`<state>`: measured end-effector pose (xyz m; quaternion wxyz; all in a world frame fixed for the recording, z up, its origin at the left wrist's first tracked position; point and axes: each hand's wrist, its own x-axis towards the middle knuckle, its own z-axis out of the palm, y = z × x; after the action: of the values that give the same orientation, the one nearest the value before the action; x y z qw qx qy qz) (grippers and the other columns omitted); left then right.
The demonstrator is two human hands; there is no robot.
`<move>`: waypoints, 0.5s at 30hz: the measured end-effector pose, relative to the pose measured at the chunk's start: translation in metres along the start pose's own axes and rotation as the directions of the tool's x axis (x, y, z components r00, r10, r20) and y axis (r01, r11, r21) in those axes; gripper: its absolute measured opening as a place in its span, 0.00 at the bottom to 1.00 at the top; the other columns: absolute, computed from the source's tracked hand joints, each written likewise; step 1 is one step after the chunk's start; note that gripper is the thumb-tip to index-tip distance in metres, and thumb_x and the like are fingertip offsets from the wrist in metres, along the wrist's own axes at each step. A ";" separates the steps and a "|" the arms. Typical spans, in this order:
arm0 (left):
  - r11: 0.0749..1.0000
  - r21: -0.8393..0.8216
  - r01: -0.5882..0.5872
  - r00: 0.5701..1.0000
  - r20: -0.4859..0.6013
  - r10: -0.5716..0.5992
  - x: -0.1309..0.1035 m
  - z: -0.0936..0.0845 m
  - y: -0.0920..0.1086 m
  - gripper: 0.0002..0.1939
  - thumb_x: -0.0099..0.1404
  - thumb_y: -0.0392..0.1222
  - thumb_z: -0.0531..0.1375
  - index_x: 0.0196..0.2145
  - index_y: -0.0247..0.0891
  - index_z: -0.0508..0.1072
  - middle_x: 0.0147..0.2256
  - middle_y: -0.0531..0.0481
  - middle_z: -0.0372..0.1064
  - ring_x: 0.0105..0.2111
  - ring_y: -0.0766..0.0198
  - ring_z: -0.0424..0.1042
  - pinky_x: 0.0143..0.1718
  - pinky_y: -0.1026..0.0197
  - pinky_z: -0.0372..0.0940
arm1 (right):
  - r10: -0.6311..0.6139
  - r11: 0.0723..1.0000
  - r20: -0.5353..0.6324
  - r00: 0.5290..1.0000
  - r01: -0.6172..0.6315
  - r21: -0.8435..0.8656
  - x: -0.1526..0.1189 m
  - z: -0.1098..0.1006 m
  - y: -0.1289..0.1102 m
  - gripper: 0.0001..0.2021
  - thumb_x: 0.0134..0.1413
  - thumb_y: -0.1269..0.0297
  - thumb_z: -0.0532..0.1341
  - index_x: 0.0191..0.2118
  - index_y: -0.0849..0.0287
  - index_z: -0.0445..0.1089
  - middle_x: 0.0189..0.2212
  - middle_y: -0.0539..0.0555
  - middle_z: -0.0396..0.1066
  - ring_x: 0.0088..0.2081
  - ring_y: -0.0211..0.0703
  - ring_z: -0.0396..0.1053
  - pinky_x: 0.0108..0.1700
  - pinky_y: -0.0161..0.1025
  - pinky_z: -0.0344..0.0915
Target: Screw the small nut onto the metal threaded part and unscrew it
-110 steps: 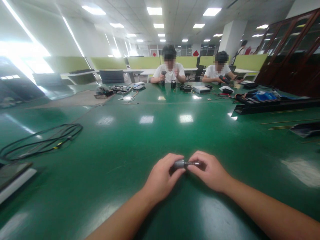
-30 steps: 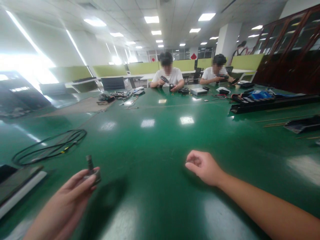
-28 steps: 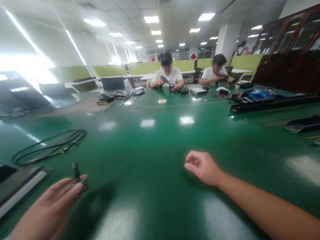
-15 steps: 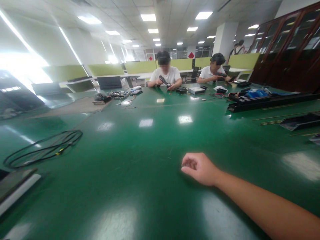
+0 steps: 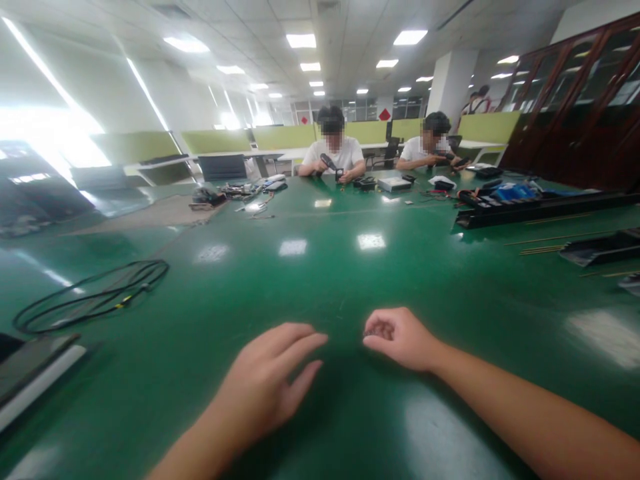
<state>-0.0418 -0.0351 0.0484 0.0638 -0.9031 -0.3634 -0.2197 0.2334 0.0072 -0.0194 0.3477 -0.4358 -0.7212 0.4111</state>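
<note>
My left hand (image 5: 273,373) reaches in from the bottom, a little above the green table (image 5: 240,280). Its fingers are stretched toward the right and the thumb stands apart from them, with nothing between. My right hand (image 5: 400,339) is at the table surface to the right of it, its fingers curled in toward the thumb. Something small and dark may show at those fingertips, but it is too small to name. A gap of bare green surface separates the two hands.
A coiled black cable (image 5: 90,297) lies at the left, above a flat dark device (image 5: 40,373) with a pale edge. Black channel pieces (image 5: 530,213) and thin brass rods (image 5: 543,251) are at the right. Two co-workers (image 5: 334,157) sit across the table among electronic parts.
My left hand has come into view from the bottom left and now is near my right hand. The right hand stays in place, fingers still curled. The view has shifted slightly.
</note>
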 end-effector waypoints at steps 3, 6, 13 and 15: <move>0.991 -0.035 -0.132 0.976 0.168 0.136 0.053 0.037 0.025 0.21 0.64 0.38 0.60 0.55 0.43 0.67 0.49 0.45 0.69 0.45 0.54 0.71 0.44 0.53 0.71 | -0.024 0.995 0.014 1.000 0.022 0.098 0.003 -0.002 0.003 0.08 0.52 0.62 0.65 0.32 0.64 0.73 0.21 0.48 0.66 0.23 0.35 0.61 0.26 0.31 0.56; 0.984 -0.056 -0.171 0.955 0.238 0.179 0.079 0.061 0.038 0.11 0.66 0.34 0.55 0.46 0.39 0.72 0.42 0.46 0.71 0.39 0.56 0.71 0.40 0.55 0.71 | -0.081 0.990 0.010 0.997 0.080 0.117 0.006 -0.003 0.005 0.07 0.52 0.66 0.63 0.28 0.63 0.71 0.24 0.49 0.68 0.27 0.36 0.63 0.30 0.31 0.58; 0.998 -0.055 -0.043 0.982 0.182 0.052 0.058 0.059 0.016 0.12 0.69 0.33 0.52 0.46 0.38 0.72 0.38 0.47 0.71 0.37 0.60 0.72 0.37 0.61 0.70 | 0.017 1.000 0.031 0.999 -0.018 0.016 0.004 -0.001 0.001 0.09 0.53 0.61 0.65 0.31 0.64 0.75 0.19 0.47 0.66 0.22 0.33 0.58 0.24 0.31 0.53; 0.996 -0.080 0.036 0.997 0.069 -0.031 0.037 0.036 0.000 0.14 0.70 0.35 0.52 0.51 0.40 0.70 0.43 0.47 0.71 0.40 0.61 0.73 0.42 0.60 0.71 | 0.037 0.999 0.041 0.999 -0.037 0.009 0.003 -0.001 -0.001 0.10 0.53 0.60 0.65 0.33 0.64 0.76 0.19 0.47 0.66 0.21 0.33 0.59 0.24 0.30 0.52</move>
<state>-0.0057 -0.0019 0.0322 0.0111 -0.9056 -0.3711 -0.2049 0.2331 0.0096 -0.0174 0.3276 -0.4388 -0.7179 0.4298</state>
